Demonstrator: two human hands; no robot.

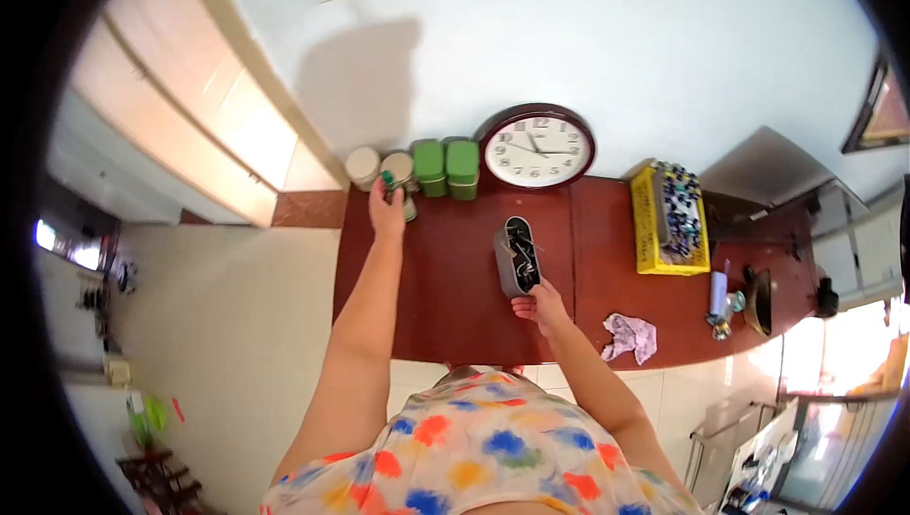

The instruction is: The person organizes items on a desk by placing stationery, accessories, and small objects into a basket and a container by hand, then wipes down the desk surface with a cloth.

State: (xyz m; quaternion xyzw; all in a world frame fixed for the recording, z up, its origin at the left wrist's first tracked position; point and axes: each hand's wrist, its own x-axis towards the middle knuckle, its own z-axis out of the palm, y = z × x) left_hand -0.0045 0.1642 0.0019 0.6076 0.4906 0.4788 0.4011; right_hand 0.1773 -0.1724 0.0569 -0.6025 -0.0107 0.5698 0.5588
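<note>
On the red-brown table, my right hand [542, 307] grips the near end of a grey oval container [508, 264] with dark, stringy contents. My left hand [387, 207] reaches to the table's far left corner, its fingers closed around a small dark green item [388, 178]. Right beside that hand are two round jars with pale lids [362, 166] and a smaller jar [409, 209]. Two green canisters [429, 168] stand just to the right of them, against the wall.
A round clock [537, 148] leans on the wall behind the table [455, 278]. Farther right are a yellow basket [646, 231] of small bottles, a crumpled pinkish cloth [629, 338], a light blue box [718, 291] and a dark bowl [758, 302].
</note>
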